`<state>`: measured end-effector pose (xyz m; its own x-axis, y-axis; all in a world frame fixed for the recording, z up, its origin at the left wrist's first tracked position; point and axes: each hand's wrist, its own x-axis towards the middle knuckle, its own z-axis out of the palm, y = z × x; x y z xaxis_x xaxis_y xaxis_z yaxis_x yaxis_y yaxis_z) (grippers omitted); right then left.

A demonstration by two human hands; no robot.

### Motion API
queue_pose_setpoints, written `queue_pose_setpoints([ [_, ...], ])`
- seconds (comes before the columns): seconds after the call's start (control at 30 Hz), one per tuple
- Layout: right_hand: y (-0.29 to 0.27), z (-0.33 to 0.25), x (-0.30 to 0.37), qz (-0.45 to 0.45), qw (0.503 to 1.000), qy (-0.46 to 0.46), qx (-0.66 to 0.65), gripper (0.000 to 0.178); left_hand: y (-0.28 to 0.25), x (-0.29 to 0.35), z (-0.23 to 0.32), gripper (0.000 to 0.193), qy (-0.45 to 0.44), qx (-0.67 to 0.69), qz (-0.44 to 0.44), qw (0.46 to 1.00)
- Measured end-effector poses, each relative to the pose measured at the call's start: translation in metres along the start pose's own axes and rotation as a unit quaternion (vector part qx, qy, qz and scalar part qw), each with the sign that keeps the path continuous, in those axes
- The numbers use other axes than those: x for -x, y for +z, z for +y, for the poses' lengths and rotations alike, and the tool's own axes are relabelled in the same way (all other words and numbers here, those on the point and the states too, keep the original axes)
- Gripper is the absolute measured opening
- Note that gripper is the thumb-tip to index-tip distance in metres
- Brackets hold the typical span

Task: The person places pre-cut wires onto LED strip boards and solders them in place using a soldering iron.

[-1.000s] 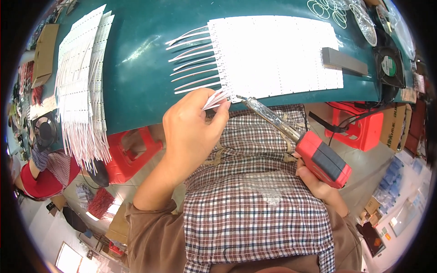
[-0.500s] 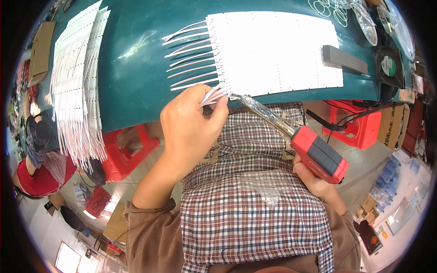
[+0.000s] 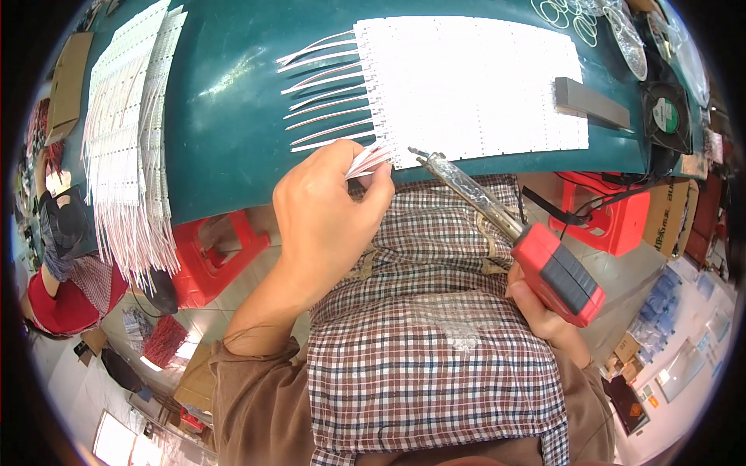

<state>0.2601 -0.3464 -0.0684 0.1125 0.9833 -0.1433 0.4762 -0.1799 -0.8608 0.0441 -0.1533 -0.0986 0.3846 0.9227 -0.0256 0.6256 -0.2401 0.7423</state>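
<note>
My left hand (image 3: 322,210) is closed at the near left corner of a white circuit-board panel (image 3: 474,85), pinching a small bunch of thin white and red wires (image 3: 367,161). More paired wires (image 3: 330,102) stick out in a row from the panel's left edge. My right hand (image 3: 538,311) is wrapped round the red and black handle of a soldering gun (image 3: 556,272), its fingers partly hidden beneath it. The gun's long metal barrel slants up to the left. Its tip is over the panel's near edge, a little right of the pinched wires and apart from them.
A grey metal bar (image 3: 592,102) lies across the panel's right end, with a black fan (image 3: 666,116) beyond it. Wired panels (image 3: 128,116) are stacked on the green table (image 3: 233,140) at left. Red stools (image 3: 221,260) stand below the edge. Another person (image 3: 74,291) sits far left.
The soldering gun's tip has drawn off the wire ends, and the gun has shifted slightly right and down with my right hand. My left hand keeps its pinch on the wires.
</note>
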Motion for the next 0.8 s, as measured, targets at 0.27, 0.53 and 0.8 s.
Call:
queue_pose_setpoints([
  [0.27,0.0026,-0.0003,0.0009,0.018,1.000,-0.002,-0.019,0.022,-0.0026,-0.0021,-0.0027,0.013,-0.055,0.049,-0.047,0.996],
  [0.53,-0.0036,-0.0051,-0.0062,-0.034,0.999,-0.023,0.033,0.024,-0.0072,-0.0045,0.0008,0.015,-0.051,0.030,-0.070,0.996],
  [0.8,0.0025,-0.0009,-0.0048,-0.019,0.999,0.024,-0.012,0.022,-0.0038,-0.0038,-0.0028,0.013,-0.017,0.017,-0.046,0.999],
])
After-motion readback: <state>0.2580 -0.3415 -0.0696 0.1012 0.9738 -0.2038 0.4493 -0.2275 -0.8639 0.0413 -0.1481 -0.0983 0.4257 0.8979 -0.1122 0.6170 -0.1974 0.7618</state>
